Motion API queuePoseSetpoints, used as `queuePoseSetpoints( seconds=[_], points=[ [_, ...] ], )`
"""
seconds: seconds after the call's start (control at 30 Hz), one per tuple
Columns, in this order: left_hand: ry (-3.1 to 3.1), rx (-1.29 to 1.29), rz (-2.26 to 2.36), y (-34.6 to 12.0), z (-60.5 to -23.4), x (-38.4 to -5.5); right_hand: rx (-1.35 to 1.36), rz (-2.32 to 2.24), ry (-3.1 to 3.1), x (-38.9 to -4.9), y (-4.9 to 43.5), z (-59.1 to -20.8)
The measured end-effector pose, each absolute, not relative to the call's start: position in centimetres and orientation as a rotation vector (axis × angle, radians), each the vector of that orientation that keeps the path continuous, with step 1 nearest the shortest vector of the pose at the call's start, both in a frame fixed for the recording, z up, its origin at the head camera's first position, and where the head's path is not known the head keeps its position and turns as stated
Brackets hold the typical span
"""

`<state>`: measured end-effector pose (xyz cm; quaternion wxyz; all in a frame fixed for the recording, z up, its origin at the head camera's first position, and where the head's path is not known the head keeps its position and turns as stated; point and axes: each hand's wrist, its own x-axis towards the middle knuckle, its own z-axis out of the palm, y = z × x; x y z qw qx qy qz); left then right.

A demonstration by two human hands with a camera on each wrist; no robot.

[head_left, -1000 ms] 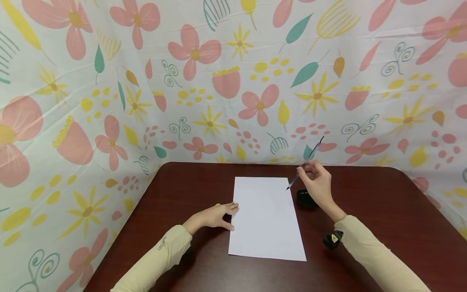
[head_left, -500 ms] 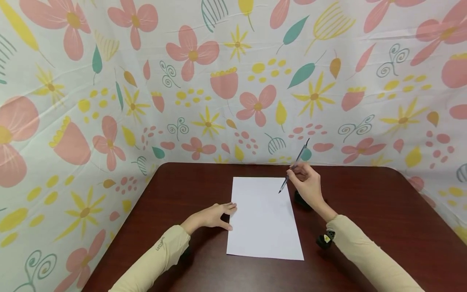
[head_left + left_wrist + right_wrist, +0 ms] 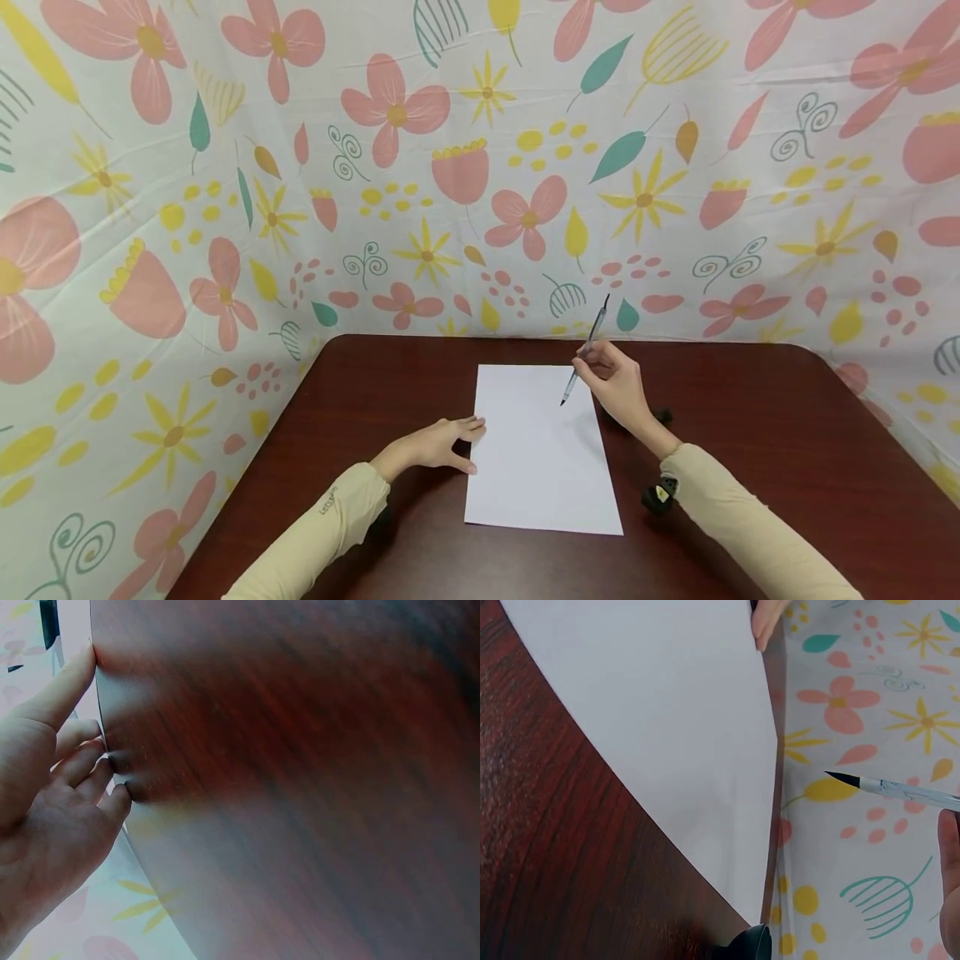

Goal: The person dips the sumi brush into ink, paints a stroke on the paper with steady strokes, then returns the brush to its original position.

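Observation:
A blank white sheet of paper (image 3: 536, 467) lies on the dark reddish-brown table. My left hand (image 3: 435, 443) rests at its left edge, thumb and fingers spread, the fingertips touching the paper; the left wrist view shows this hand (image 3: 64, 787) along the table. My right hand (image 3: 615, 383) pinches a brush (image 3: 572, 385) with a pale, patterned barrel above the sheet's upper right. The brush is tilted, its black pointed tip downward. In the right wrist view the brush (image 3: 900, 791) shows its tip apart from the paper, and only part of the right hand (image 3: 950, 877) appears.
A dark rounded object (image 3: 751, 943) stands by the paper's right side, mostly hidden behind my right wrist in the head view. A flower-printed cloth (image 3: 450, 208) hangs behind and left of the table (image 3: 765, 450). A black device (image 3: 660, 496) is on my right wrist.
My right hand has moved left and slightly down with the brush, from the paper's right edge to over its upper right part. My left hand stays at the left edge.

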<state>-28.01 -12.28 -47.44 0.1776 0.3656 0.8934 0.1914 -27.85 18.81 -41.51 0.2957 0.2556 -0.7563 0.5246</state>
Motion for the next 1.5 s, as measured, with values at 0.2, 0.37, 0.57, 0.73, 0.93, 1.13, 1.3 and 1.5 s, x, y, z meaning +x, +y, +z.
queuePoseSetpoints(
  seconds=[0.2,0.37,0.57,0.73,0.93,1.13,1.3,1.5],
  points=[
    [2.534,1.038,0.538,-12.3,-47.5,-28.1,0.679,1.401,-2.028,-27.8,18.5,-41.4],
    [2.524,1.039,0.552,-12.3,-47.5,-28.1,0.68,1.395,-2.033,-27.8,18.3,-41.4],
    [2.528,1.051,0.542,-12.3,-47.5,-28.0,0.691,1.4,-2.043,-27.8,18.0,-41.5],
    [2.525,1.06,0.543,-12.3,-47.5,-27.9,0.683,1.415,-2.051,-27.6,17.7,-41.6],
    [2.526,1.057,0.552,-12.3,-47.4,-27.9,0.705,1.384,-2.029,-27.7,17.4,-41.6],
    [2.531,1.048,0.56,-12.3,-47.3,-27.9,0.736,1.393,-2.008,-28.7,17.4,-43.0],
    [2.527,1.051,0.55,-12.3,-47.4,-27.9,0.703,1.419,-2.046,-29.3,17.2,-44.0],
    [2.524,1.058,0.556,-12.3,-47.3,-27.8,0.731,1.393,-2.08,-27.8,16.3,-42.4]
  ],
)
